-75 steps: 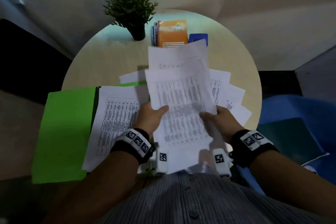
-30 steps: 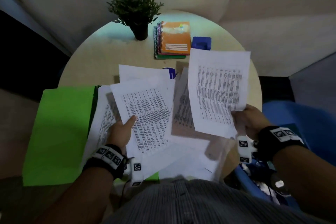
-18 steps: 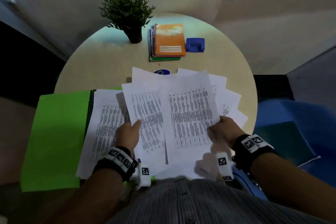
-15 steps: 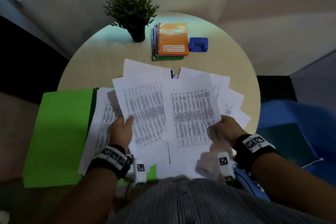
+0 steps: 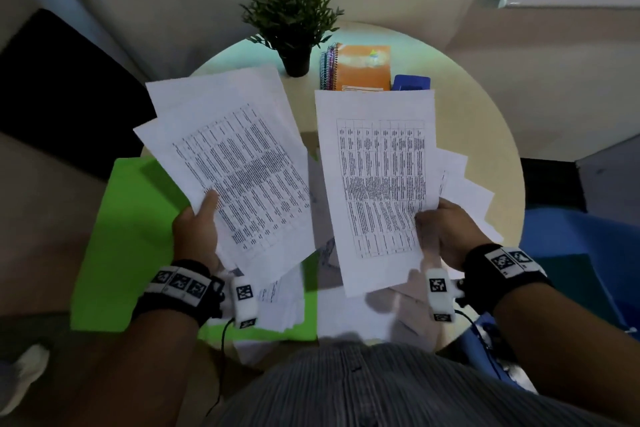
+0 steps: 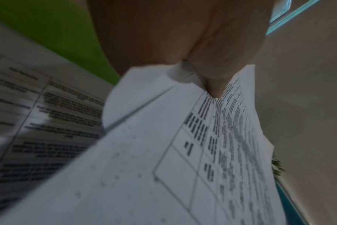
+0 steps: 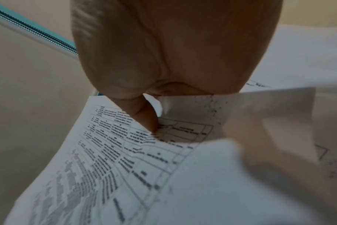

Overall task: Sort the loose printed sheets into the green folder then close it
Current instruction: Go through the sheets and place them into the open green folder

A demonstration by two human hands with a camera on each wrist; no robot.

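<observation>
My left hand point(image 5: 199, 232) pinches a few printed sheets point(image 5: 239, 163) by their lower left edge and holds them tilted above the open green folder point(image 5: 128, 239). In the left wrist view the thumb point(image 6: 217, 79) presses on the printed sheets point(image 6: 183, 152). My right hand point(image 5: 445, 232) pinches a single printed sheet point(image 5: 377, 180) by its right edge, raised over the table. Its thumb point(image 7: 144, 115) lies on the sheet point(image 7: 110, 164) in the right wrist view. More loose sheets point(image 5: 464, 191) lie on the table point(image 5: 485, 135) under and right of it.
A potted plant point(image 5: 292, 21), a stack of spiral notebooks point(image 5: 360, 68) with an orange cover and a blue hole punch point(image 5: 412, 82) stand at the far side of the round table. A blue chair point(image 5: 585, 253) is to the right. Other papers point(image 5: 280, 302) lie in the folder.
Both hands have lifted their sheets off the pile and drawn them apart, left sheets swinging left over the folder, the right sheet rising upright. The head view shifted slightly.
</observation>
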